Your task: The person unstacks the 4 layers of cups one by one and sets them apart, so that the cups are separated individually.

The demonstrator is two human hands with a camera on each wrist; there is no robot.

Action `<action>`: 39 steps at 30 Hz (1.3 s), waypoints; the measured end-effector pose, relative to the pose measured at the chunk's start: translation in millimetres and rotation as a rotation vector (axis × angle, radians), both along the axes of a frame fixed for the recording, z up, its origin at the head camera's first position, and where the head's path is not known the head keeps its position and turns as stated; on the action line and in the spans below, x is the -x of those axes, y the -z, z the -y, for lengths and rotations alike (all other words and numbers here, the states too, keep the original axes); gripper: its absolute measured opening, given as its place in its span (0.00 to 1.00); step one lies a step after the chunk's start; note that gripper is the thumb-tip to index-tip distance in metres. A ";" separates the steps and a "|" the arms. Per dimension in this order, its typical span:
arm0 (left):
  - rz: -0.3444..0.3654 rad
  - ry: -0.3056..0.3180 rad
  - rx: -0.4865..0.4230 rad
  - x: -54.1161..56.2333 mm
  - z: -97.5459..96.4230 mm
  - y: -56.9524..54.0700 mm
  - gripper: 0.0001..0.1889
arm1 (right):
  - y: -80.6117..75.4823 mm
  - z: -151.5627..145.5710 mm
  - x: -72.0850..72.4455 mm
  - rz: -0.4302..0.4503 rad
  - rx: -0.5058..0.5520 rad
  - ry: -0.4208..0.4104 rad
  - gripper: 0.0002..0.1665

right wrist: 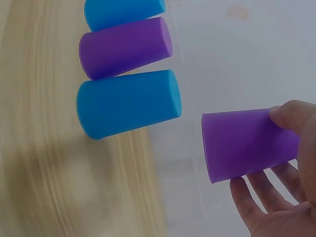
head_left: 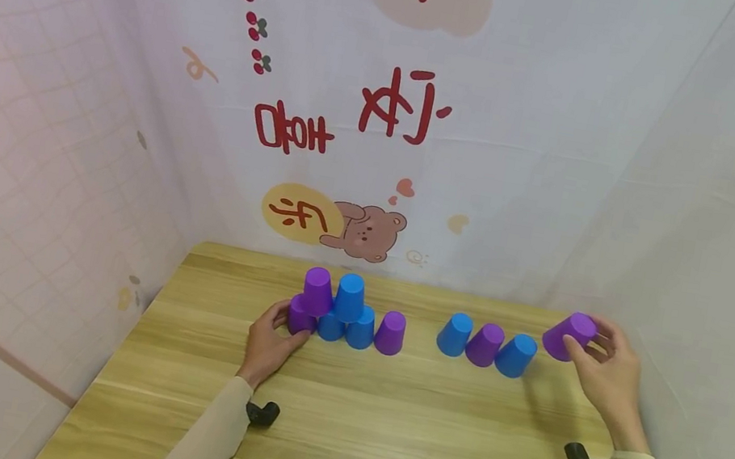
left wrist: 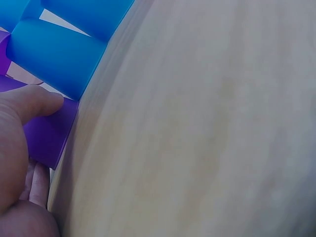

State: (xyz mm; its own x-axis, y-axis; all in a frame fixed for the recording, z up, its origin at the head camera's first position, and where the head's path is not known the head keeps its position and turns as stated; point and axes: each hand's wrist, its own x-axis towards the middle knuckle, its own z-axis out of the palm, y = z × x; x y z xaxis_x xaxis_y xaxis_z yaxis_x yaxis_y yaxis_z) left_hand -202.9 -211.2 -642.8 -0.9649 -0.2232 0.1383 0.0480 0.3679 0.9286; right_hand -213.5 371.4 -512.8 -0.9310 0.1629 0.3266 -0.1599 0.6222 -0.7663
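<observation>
My left hand (head_left: 269, 343) holds the leftmost purple cup (head_left: 300, 318) of a bottom row, thumb on its near side and fingers round the far side. In that row, two blue cups (head_left: 361, 328) and another purple cup (head_left: 390, 334) follow to the right, all upside down. On top of the row sit a purple cup (head_left: 317, 291) and a blue cup (head_left: 350, 298), side by side. My right hand (head_left: 610, 379) grips a tilted purple cup (right wrist: 247, 143) in the air, thumb on one side, fingers on the other.
Between the stack and my right hand stand a blue cup (head_left: 455, 335), a purple cup (head_left: 485, 345) and another blue cup (right wrist: 128, 103), upside down in a row. The wooden table (head_left: 374, 444) meets a printed white cloth wall (head_left: 526, 208) behind; cloth also hangs at both sides.
</observation>
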 end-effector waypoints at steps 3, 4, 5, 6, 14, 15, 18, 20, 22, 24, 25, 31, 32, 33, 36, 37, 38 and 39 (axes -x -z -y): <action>-0.002 0.004 -0.002 0.2 0.0 -0.5 0.39 | 3.3 -2.0 0.9 0.009 0.005 0.015 0.38; 0.000 0.004 -0.003 0.3 0.0 -0.5 0.38 | 4.9 -2.9 1.2 0.010 0.005 0.018 0.39; 0.004 0.005 -0.004 0.5 -0.1 -0.6 0.39 | 6.7 -3.8 1.3 0.011 0.004 0.021 0.38; 0.007 0.005 -0.004 0.7 -0.2 -0.5 0.39 | 8.8 -4.8 1.4 0.011 0.008 0.022 0.39; 0.008 0.008 -0.012 0.8 -0.1 -1.0 0.38 | 26.3 -9.5 -3.2 0.069 0.025 0.020 0.40; 0.007 0.009 -0.013 0.9 -0.1 -0.9 0.38 | 28.6 -9.5 -3.9 0.076 0.027 0.018 0.40; 0.004 0.010 -0.014 1.2 0.2 -0.7 0.38 | 36.1 -9.2 -5.7 0.084 0.024 0.003 0.38; -0.001 0.010 -0.009 1.2 0.5 -0.1 0.38 | 41.4 -8.9 -6.5 0.090 0.016 -0.008 0.37; -0.005 0.010 -0.003 1.3 0.7 0.6 0.38 | 46.8 -8.7 -6.8 0.103 0.010 -0.017 0.36; -0.008 0.010 -0.001 1.3 0.7 1.3 0.38 | 51.9 -8.4 -6.9 0.120 0.003 -0.017 0.36; -0.008 0.011 0.001 1.4 0.7 1.5 0.38 | 54.3 -8.2 -7.1 0.129 0.003 -0.016 0.36; 0.004 0.014 -0.006 1.7 0.4 0.9 0.38 | 62.7 -7.6 -7.9 0.166 0.003 -0.022 0.37; 0.001 0.014 -0.002 1.7 0.2 1.0 0.38 | 63.2 -7.3 -8.0 0.166 0.004 -0.023 0.37; 0.004 0.012 -0.001 1.7 0.3 1.2 0.38 | 63.6 -6.8 -8.2 0.167 0.005 -0.025 0.37; -0.007 0.009 0.004 1.5 0.2 1.2 0.38 | 65.1 -5.2 -9.3 0.172 0.014 -0.034 0.37; -0.010 0.008 0.006 1.2 0.2 1.0 0.38 | 65.8 -4.8 -9.9 0.176 0.017 -0.037 0.37; -0.013 0.007 0.010 1.0 0.2 0.8 0.38 | 66.6 -4.5 -10.5 0.180 0.018 -0.041 0.37; -0.012 0.006 0.009 0.8 0.3 0.7 0.38 | 67.5 -4.4 -11.1 0.185 0.019 -0.044 0.37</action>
State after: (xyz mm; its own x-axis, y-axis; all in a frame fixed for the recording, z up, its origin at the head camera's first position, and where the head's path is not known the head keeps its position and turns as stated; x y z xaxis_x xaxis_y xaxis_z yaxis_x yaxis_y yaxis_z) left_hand -203.7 -211.5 -643.5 -0.9645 -0.2162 0.1514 0.0609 0.3758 0.9247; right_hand -202.4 375.8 -580.3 -0.9813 0.1248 0.1467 -0.0424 0.6032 -0.7965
